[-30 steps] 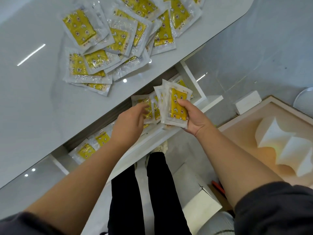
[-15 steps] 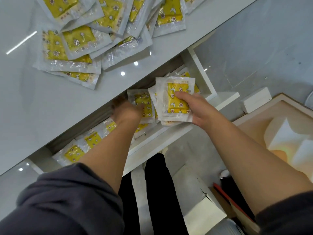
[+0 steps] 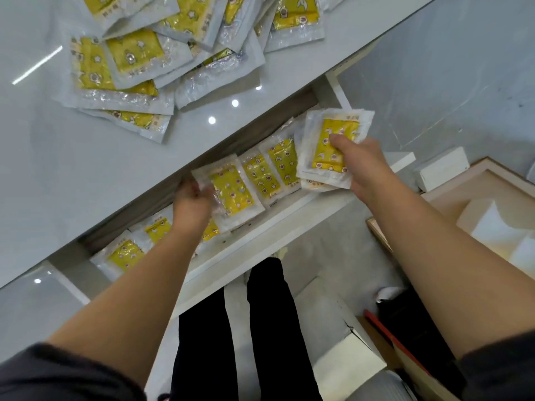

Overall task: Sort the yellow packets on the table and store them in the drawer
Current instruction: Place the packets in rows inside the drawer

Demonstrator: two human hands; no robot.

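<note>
The right hand (image 3: 366, 164) holds a small stack of yellow packets (image 3: 330, 151) above the right end of the open drawer (image 3: 260, 227); its thumb presses on the yellow face of the top packet while the other fingers are hidden beneath the stack, closed around it. The left hand (image 3: 192, 204) reaches into the drawer, its fingers (image 3: 202, 190) curled onto the clear left margin of one packet (image 3: 231, 195) that lies tilted over the row; whether they pinch it or only rest on it cannot be told. Beside that packet, more packets (image 3: 269, 172) lie overlapping in a row in the drawer, and others show at the drawer's left end (image 3: 127, 254), partly behind the left forearm. A loose pile of packets (image 3: 139, 65) lies on the white tabletop (image 3: 72, 169) above the drawer.
</note>
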